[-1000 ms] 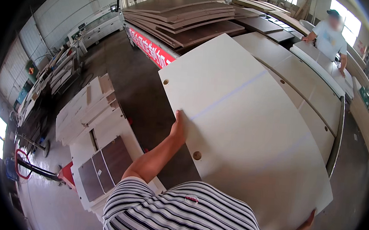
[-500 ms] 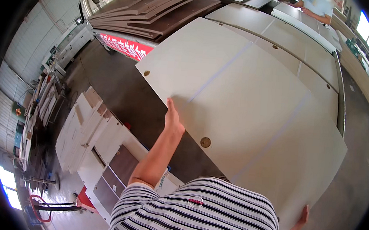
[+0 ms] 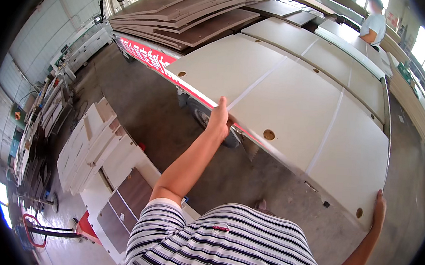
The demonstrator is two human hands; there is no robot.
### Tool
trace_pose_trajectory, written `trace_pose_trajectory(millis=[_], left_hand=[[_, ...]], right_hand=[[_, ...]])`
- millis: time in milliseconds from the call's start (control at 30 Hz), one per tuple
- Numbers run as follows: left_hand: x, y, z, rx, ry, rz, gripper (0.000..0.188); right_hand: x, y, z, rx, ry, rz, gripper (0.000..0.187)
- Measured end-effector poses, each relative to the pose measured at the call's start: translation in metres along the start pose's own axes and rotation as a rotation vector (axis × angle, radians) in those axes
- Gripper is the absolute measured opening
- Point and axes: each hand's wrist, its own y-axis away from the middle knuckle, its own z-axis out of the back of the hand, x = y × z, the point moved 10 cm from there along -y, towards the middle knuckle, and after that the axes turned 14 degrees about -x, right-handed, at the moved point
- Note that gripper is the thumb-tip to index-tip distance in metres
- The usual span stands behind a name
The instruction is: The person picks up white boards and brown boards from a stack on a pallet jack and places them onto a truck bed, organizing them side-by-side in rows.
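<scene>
1. Cream panel [image 3: 293, 106], wide and crossed by two pale bands, lies across the centre and right of the frame, over the bed of a truck [image 3: 111, 8]; its near edge slants from the middle down to the lower right, along the truck's side, and round holes show near its edges.
2. At the centre of the frame the left hand [image 3: 220, 117] is pressed to that near edge, thumb pointing up; its other fingers are hidden, so I cannot tell whether they curl beneath.
3. Over at the right the right hand [image 3: 379, 208] touches the panel's outer corner, fingertips upward against the edge; I cannot tell how firmly it grips.
4. Both forearms reach out from a striped shirt [image 3: 219, 241] at the lower middle.
5. Toward the top, left of centre, dark brown boards [image 3: 181, 14] are stacked unevenly on the bed, above a red banner [image 3: 151, 57] on the truck's side; a wheel [image 3: 200, 113] shows below.
6. At lower left, pale boards [image 3: 86, 146] are piled beside a strapped brown bundle [image 3: 125, 200], with a red pallet jack [image 3: 87, 226] next to them.
7. Up in the upper right a co-worker [image 3: 374, 28] in a pale shirt stands beyond the load.
</scene>
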Motion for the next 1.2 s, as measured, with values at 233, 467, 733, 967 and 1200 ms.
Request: trace_pose_trajectory(millis=[233,467,733,967,1200], left_hand=[[-0.064,-0.013,-0.030,-0.085,-0.708,-1.109,0.051],[-0.043,-0.016,-0.095,-0.024,-1.159,-1.587,0.047],[-0.053,-0.086,-0.142,0.131,-1.428,-1.552,0.039],[-0.062,-0.100,-0.164,0.157,-1.192,-1.760,0.037],[-0.049,-0.141,-0.176,0.353,-1.314,-1.651,0.033]], right_hand=[[0.131,0.134,-0.089,0.037,0.473,1.096,0.059],[0.142,0.065,-0.119,-0.296,0.619,1.152,0.050],[0.171,0.025,-0.146,-0.212,0.550,1.041,0.041],[0.171,0.018,-0.141,-0.285,0.459,1.042,0.041],[0.144,0.022,-0.137,-0.378,0.276,0.995,0.039]])
